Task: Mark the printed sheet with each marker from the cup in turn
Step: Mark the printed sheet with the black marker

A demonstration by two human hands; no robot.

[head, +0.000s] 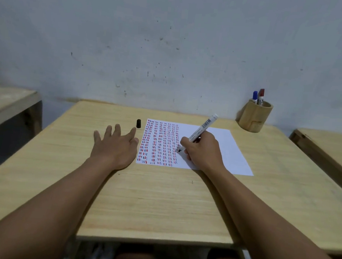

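A person is pressing the tip of a white-barrelled black marker point(201, 130) onto a white printed sheet of paper point(221, 149) lying on a pale wooden table point(160, 200).

The right hand point(202, 150) is gripping it, fingers clamped on the barrel; the left hand point(114, 144) is resting flat beside the sheet, fingers spread apart. A small black cap point(139, 123) is standing near the sheet's far left corner. A round wooden cup point(255, 118) at the far right is holding a blue-capped marker point(255, 97) and a red-capped marker point(261, 96).

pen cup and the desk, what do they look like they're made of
Pen cup: apparently bamboo or light wood, matte, with a tan, round wall and thick rim. Desk: pale wood or wood-look laminate, smooth and dull, with fine straight grain lines; which one cannot be told.
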